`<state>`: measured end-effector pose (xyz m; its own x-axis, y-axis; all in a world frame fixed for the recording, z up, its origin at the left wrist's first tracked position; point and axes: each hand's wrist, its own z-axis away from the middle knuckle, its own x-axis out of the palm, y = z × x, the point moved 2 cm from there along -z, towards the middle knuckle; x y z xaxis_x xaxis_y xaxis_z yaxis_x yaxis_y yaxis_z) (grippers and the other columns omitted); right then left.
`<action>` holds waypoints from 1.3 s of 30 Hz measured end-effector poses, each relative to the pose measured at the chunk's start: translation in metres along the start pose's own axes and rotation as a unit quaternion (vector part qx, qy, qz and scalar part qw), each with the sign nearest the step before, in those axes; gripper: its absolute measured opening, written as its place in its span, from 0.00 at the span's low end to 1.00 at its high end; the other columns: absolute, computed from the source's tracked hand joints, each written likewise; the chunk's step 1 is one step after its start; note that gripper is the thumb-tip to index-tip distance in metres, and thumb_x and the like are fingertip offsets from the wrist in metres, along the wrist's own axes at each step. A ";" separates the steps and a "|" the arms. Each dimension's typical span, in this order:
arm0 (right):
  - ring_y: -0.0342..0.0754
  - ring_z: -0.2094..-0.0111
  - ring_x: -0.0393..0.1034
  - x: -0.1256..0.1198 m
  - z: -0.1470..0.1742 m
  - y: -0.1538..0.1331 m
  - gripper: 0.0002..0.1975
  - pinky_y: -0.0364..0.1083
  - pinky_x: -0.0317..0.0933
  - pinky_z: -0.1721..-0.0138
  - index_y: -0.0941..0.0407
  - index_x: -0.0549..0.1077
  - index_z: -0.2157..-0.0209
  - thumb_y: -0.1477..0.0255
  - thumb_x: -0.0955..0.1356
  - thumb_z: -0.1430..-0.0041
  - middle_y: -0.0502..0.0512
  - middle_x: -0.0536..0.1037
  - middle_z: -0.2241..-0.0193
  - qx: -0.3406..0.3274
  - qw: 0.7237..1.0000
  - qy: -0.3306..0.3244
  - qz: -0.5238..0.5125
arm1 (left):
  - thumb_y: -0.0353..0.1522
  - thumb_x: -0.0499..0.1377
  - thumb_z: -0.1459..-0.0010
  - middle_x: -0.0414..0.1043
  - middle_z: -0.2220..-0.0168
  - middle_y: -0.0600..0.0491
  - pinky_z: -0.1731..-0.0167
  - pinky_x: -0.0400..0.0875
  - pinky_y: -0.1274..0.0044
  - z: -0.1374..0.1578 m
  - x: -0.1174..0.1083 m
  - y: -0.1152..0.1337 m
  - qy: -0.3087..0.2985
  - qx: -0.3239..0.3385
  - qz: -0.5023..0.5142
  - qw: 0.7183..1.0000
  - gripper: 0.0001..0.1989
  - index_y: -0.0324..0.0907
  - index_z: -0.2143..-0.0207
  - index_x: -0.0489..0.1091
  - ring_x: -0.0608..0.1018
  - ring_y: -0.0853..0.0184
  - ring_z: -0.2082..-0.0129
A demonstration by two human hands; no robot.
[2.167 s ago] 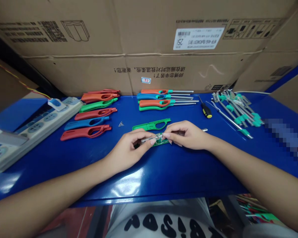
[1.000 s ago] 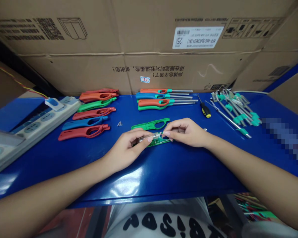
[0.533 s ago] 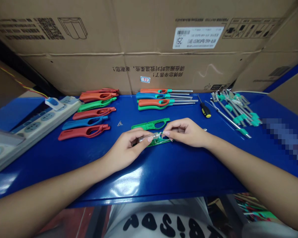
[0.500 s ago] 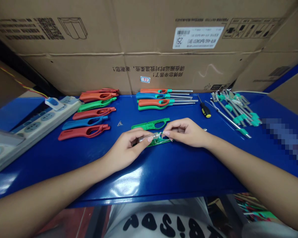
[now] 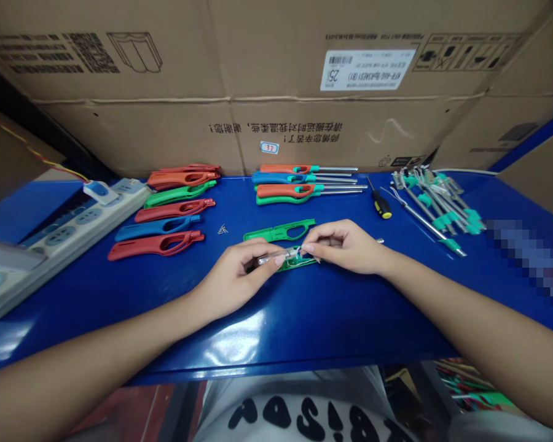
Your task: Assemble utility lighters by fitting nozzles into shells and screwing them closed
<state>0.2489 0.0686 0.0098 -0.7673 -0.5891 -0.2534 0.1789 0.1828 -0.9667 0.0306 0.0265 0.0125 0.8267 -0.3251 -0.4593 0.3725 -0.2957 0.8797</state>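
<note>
My left hand point(image 5: 233, 270) is closed around a clear lighter fuel tank point(image 5: 291, 252), gripped between thumb and fingers above a green lighter shell half point(image 5: 299, 265). At the tank's right end, my right hand point(image 5: 345, 247) pinches a thin white wire point(image 5: 298, 249); the fingertips partly hide it. More pale wire loops over the green shell half below. Just behind both hands lies a second green shell half point(image 5: 276, 234), with an oval trigger opening at its right.
Red, blue and green lighter shells point(image 5: 161, 245) line the left, beside a power strip point(image 5: 74, 227). Small screws point(image 5: 222, 229) lie nearby. Long-nosed lighters point(image 5: 286, 191), a screwdriver point(image 5: 379, 204) and metal lighter tubes point(image 5: 442, 202) are behind and right. A cardboard box point(image 5: 166, 135) walls the back.
Both hands stay almost in place. The fuel tank has tilted slightly in my left fingers, and the green shell half beneath shows marginally differently.
</note>
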 end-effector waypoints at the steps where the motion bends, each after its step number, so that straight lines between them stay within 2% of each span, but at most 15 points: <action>1: 0.40 0.76 0.64 0.000 0.000 0.000 0.14 0.41 0.60 0.73 0.59 0.77 0.69 0.60 0.73 0.42 0.49 0.73 0.77 0.000 1.000 0.001 0.000 | 0.37 0.59 0.35 0.77 0.65 0.51 0.67 0.65 0.75 0.000 0.000 0.000 0.000 0.000 -0.002 1.000 0.12 0.41 0.59 0.79 0.75 0.66 0.66; 6: 0.39 0.76 0.62 0.003 0.000 -0.001 0.13 0.41 0.57 0.74 0.59 0.76 0.67 0.62 0.72 0.42 0.48 0.72 0.77 0.006 1.000 0.014 -0.004 | 0.38 0.59 0.34 0.77 0.65 0.51 0.67 0.65 0.75 0.001 0.002 -0.001 0.001 0.000 -0.009 1.000 0.12 0.42 0.57 0.80 0.75 0.65 0.66; 14: 0.38 0.78 0.54 0.011 0.000 0.001 0.20 0.41 0.48 0.77 0.59 0.74 0.71 0.55 0.73 0.45 0.47 0.68 0.78 0.017 0.998 0.050 -0.018 | 0.37 0.58 0.33 0.77 0.63 0.51 0.65 0.66 0.74 0.002 0.003 -0.001 -0.001 0.016 -0.024 1.000 0.12 0.42 0.55 0.79 0.75 0.65 0.65; 22: 0.39 0.78 0.57 0.014 0.001 0.003 0.20 0.41 0.52 0.77 0.59 0.73 0.71 0.54 0.74 0.47 0.49 0.70 0.77 0.015 0.996 0.084 -0.013 | 0.35 0.58 0.33 0.75 0.67 0.53 0.68 0.64 0.77 0.001 0.005 0.000 0.006 0.035 -0.034 0.999 0.12 0.41 0.56 0.80 0.73 0.68 0.68; 27: 0.37 0.80 0.55 0.017 0.002 0.003 0.21 0.40 0.49 0.79 0.59 0.73 0.73 0.54 0.74 0.47 0.47 0.68 0.79 0.023 0.995 0.096 -0.014 | 0.35 0.58 0.33 0.75 0.68 0.54 0.67 0.65 0.78 0.003 0.007 0.000 0.016 0.038 -0.031 0.999 0.11 0.42 0.58 0.80 0.72 0.69 0.69; 30: 0.37 0.81 0.54 0.019 0.003 0.002 0.20 0.40 0.48 0.80 0.59 0.73 0.74 0.55 0.74 0.47 0.46 0.66 0.81 0.013 0.995 0.094 -0.008 | 0.36 0.58 0.33 0.76 0.65 0.52 0.68 0.65 0.77 0.004 0.007 0.000 0.006 0.025 -0.037 0.999 0.12 0.41 0.59 0.80 0.74 0.67 0.67; 32: 0.37 0.81 0.54 0.020 0.003 0.002 0.19 0.40 0.48 0.81 0.58 0.73 0.75 0.56 0.74 0.47 0.45 0.65 0.82 0.011 0.996 0.090 0.001 | 0.36 0.57 0.33 0.78 0.63 0.50 0.68 0.66 0.77 0.004 0.007 0.000 0.004 0.021 -0.038 0.999 0.12 0.41 0.58 0.80 0.75 0.66 0.66; 36: 0.38 0.81 0.58 0.018 0.002 0.002 0.19 0.40 0.51 0.80 0.58 0.73 0.74 0.56 0.74 0.47 0.46 0.68 0.82 0.020 0.996 0.086 -0.004 | 0.35 0.59 0.34 0.78 0.66 0.52 0.69 0.66 0.77 0.003 0.006 0.000 0.019 0.030 -0.041 0.999 0.11 0.43 0.56 0.80 0.74 0.68 0.69; 39: 0.37 0.82 0.58 0.013 -0.001 0.002 0.20 0.40 0.51 0.80 0.58 0.74 0.73 0.55 0.75 0.49 0.46 0.70 0.82 0.027 0.996 0.084 -0.031 | 0.36 0.63 0.38 0.78 0.66 0.52 0.69 0.67 0.77 0.002 0.005 -0.004 0.033 0.011 -0.008 0.999 0.12 0.42 0.54 0.79 0.75 0.68 0.70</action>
<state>0.2387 0.0622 0.0051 -0.8693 -0.4570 -0.1882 0.1573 0.1053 -0.9819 0.0326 0.0241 0.0065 0.8471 -0.2595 -0.4637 0.3776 -0.3201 0.8689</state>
